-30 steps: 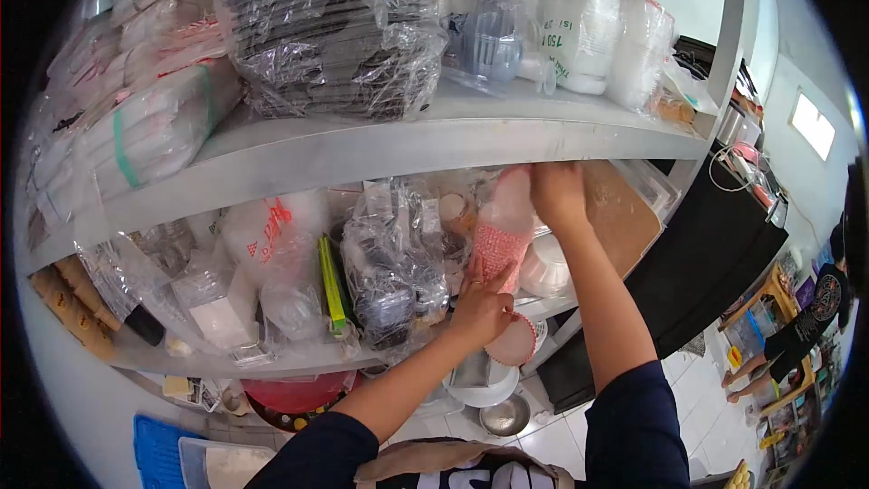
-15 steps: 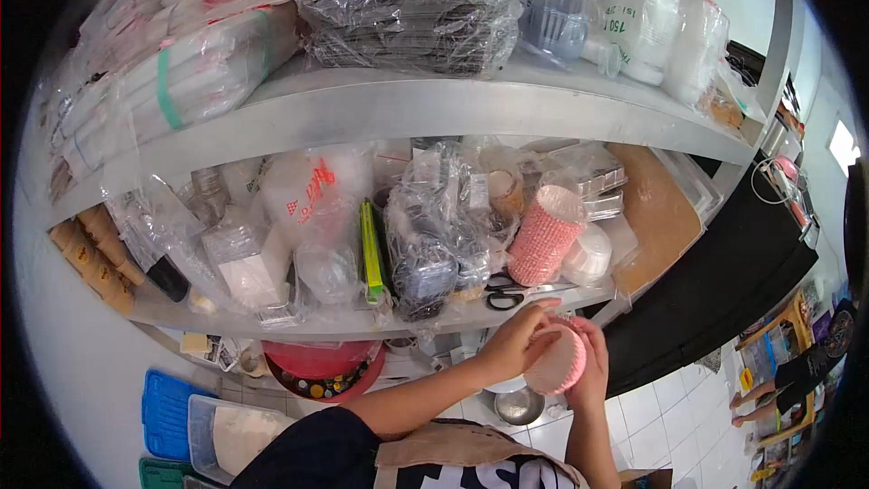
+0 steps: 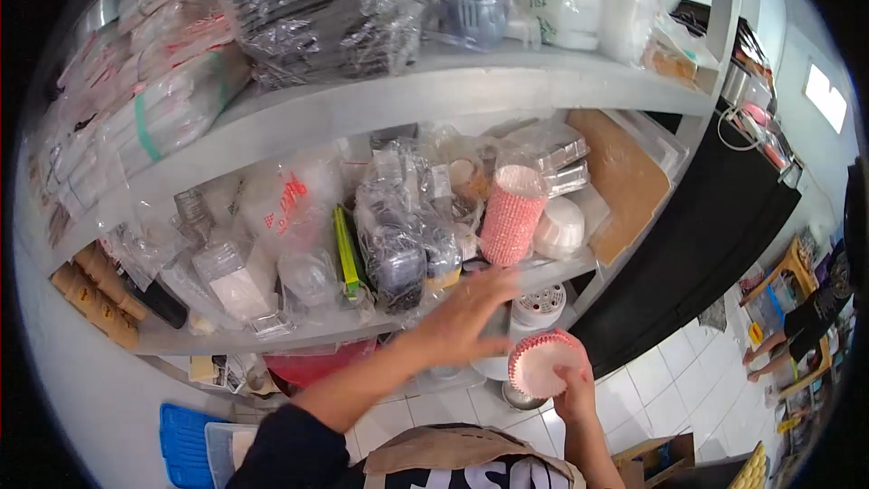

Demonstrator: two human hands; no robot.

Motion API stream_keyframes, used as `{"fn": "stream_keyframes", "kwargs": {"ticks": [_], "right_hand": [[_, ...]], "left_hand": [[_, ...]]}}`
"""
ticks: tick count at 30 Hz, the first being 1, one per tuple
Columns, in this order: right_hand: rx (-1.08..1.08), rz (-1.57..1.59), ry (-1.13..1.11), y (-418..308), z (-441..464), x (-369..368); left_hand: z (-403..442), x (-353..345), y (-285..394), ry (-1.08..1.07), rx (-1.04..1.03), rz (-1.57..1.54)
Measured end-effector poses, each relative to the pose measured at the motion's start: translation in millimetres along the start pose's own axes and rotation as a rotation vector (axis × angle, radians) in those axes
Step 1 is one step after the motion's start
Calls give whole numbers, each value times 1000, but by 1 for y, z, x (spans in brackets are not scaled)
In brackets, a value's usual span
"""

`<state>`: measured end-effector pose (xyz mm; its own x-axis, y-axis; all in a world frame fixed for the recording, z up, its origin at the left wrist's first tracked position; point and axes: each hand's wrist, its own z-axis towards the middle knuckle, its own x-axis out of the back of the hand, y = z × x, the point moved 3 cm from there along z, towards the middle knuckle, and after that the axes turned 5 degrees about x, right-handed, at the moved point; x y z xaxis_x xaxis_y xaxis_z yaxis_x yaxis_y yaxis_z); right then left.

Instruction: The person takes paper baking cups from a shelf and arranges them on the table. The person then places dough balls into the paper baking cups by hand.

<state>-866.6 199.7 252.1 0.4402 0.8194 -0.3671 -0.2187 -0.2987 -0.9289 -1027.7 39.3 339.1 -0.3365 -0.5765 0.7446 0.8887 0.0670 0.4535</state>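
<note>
My right hand [image 3: 576, 396] grips a small stack of pink-edged paper baking cups [image 3: 543, 364], thumb inside the pale cup and fingers round the outside. My left hand [image 3: 466, 312], a little blurred, is apart from the cups with its fingers spread and nothing in it. It is at the lower shelf's front edge, below a tall pink stack of paper baking cups [image 3: 514, 215] that stands on the shelf. White paper cups [image 3: 560, 228] lie right of that stack. The scissors seen earlier are mostly hidden by my left hand.
The lower shelf [image 3: 579, 264] also bears plastic-wrapped containers [image 3: 396, 244], a yellow-green box [image 3: 346, 252] and brown cups [image 3: 100, 294]. Wrapped black trays [image 3: 326, 14] load the upper shelf [image 3: 389, 100]. A blue lid [image 3: 187, 439] is low left; another person [image 3: 815, 317] is far right.
My left hand has let go of the baking cups and moved left and up to the shelf edge. The right hand keeps them, now tilted with the opening toward me. The view has shifted right.
</note>
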Motion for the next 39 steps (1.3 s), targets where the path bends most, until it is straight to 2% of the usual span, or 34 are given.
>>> {"fn": "stream_keyframes", "kwargs": {"ticks": [2,4,6,8,9,11,14,17,20,23,26,27,30,31,33,36,39], "right_hand": [[-75,216,-1,3,-10,2],[-131,311,-11,9,-15,10],[-168,248,90,28,-28,25],[-199,141,165,48,-39,48],[-212,256,196,45,-44,49],[-147,190,223,38,-50,50],[-124,220,269,28,-57,52],[-98,224,258,31,-52,62],[-83,226,189,27,-48,60],[-104,244,183,22,-50,48],[-104,84,160,21,-58,50],[-131,176,158,23,-62,54],[-159,229,251,35,-74,68],[-168,106,257,45,-77,80],[-134,222,270,56,-80,91],[-90,271,299,49,-79,96],[-57,241,289,36,-78,98]], "left_hand": [[26,8,-26,-47,-58,369],[47,21,-48,-224,58,618],[55,45,-70,-454,483,751],[50,70,-78,-377,447,767],[46,78,-81,-349,469,802],[36,88,-84,-289,524,867],[38,91,-82,-419,665,890],[59,88,-86,-222,566,791],[93,67,-115,-73,273,722],[118,33,-121,-309,-115,637],[135,33,-125,-658,331,808],[135,38,-117,-625,372,818],[134,35,-158,-596,507,965],[135,31,-160,-623,492,1037],[137,23,-161,-662,459,1177],[136,4,-181,-658,-10,1084],[139,-17,-206,-898,25,1304]]}}
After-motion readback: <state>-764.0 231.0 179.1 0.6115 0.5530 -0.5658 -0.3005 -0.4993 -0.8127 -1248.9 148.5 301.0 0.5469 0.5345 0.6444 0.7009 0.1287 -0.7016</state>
